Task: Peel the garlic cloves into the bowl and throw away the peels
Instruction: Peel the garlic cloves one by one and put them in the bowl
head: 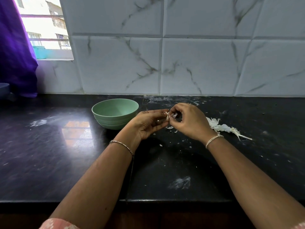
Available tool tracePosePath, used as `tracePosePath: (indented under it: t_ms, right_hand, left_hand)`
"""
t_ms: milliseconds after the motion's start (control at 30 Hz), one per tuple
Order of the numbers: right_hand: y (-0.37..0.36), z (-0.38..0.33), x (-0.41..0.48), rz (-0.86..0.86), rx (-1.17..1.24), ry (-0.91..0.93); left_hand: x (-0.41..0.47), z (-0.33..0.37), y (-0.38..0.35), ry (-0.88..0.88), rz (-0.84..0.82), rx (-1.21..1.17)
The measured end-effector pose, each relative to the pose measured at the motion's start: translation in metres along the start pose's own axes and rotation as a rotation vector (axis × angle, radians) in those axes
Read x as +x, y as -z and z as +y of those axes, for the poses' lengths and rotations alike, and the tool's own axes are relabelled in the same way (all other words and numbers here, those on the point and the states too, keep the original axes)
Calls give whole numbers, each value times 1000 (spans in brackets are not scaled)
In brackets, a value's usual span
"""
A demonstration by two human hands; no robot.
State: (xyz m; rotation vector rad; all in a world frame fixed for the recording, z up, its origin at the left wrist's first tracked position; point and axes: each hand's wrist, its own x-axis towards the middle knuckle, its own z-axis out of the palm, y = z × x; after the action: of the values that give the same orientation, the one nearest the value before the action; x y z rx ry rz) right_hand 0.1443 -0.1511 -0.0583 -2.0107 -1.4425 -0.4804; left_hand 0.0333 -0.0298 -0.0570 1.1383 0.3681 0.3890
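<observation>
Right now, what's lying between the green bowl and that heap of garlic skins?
In the head view, both hands: the left hand and right hand pinch a garlic clove between the bowl and the peel pile.

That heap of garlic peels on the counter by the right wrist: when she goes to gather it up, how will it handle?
The garlic peels look thin and papery, so probably very light and floppy, crumpling in a pinch. They lie as loose strips with small flakes strewn over the counter, so a sweep would likely scatter some. Bits may cling to fingers.
</observation>
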Motion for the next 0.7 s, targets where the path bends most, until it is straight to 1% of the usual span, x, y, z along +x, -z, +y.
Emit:
tracePosePath:
  t_ms: [200, 300, 367, 533, 700]
  right_hand:
    - [2, 3, 1, -7, 134, -82]
    - [-1, 3, 1, -42, 156, -97]
    - [-5, 3, 1, -29, 161, -106]
    - [-5, 3, 1, -53, 78, -76]
    - [-1, 0, -1, -51, -85, -33]
  left_hand:
    - [-1, 1, 2, 24, 26, 11]
    - [-2, 1, 4, 16, 31, 56]
    - [-1, 0, 5, 10, 22, 74]
    - [1, -1, 3, -94, 57, 93]
    - [2, -5, -3, -189, 125, 244]
